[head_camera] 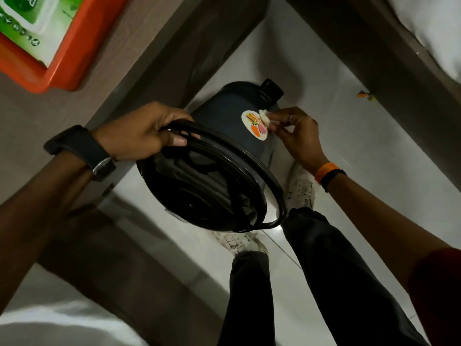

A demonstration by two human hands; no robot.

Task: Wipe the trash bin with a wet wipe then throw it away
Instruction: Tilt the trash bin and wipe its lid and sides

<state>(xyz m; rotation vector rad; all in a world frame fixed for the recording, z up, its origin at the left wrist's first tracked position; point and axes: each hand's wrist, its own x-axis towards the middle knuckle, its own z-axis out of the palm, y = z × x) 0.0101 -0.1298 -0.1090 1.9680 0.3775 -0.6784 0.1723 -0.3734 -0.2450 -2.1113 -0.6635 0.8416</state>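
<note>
A dark blue trash bin (229, 116) with a black lid and wire handle is held up above the floor, tilted with its lid toward me. My left hand (142, 132) grips the rim and handle at the lid's upper left. My right hand (296, 136) pinches a small folded white wet wipe (264, 116) against the bin's side, at the edge of a round white sticker (254, 126) with orange and pink marks. A black pedal piece (270, 89) juts from the bin's far end.
An orange tray (57, 63) holding a green and white wet wipe pack (30, 18) sits on the brown table top at upper left. Table legs flank the bin. White tiled floor, my legs and white shoes (301, 188) lie below. A small orange scrap (363, 94) lies at right.
</note>
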